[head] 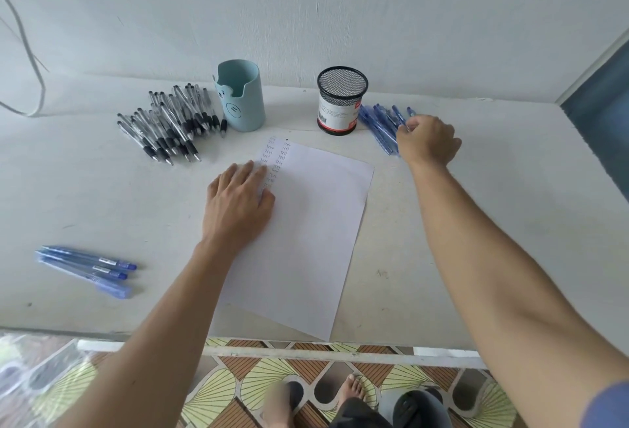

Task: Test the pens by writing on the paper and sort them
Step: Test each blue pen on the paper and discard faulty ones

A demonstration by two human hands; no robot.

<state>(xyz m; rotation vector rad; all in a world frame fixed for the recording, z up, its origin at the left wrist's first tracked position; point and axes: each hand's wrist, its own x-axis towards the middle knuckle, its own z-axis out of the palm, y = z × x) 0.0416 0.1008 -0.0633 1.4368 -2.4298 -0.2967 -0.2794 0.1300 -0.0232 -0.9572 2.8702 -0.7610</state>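
Note:
A white sheet of paper (pixel 306 230) lies on the white table, with two short columns of handwritten "test" words at its top left. My left hand (pixel 238 203) lies flat on the paper's left edge, fingers straight. My right hand (pixel 427 141) reaches to a pile of blue pens (pixel 379 124) to the right of the black mesh cup (pixel 342 101), its fingers curled over the pile and pinching one pen. A heap of black-and-clear pens (pixel 170 124) lies left of the light blue cup (pixel 241 97). Three blue pens (pixel 85 269) lie apart at the near left.
The wall rises right behind the cups. A grey cable (pixel 30 63) hangs at the far left. The table's front edge (pixel 272 337) runs close to my body, with a patterned floor and feet below. A dark window frame (pixel 602 111) stands at the right.

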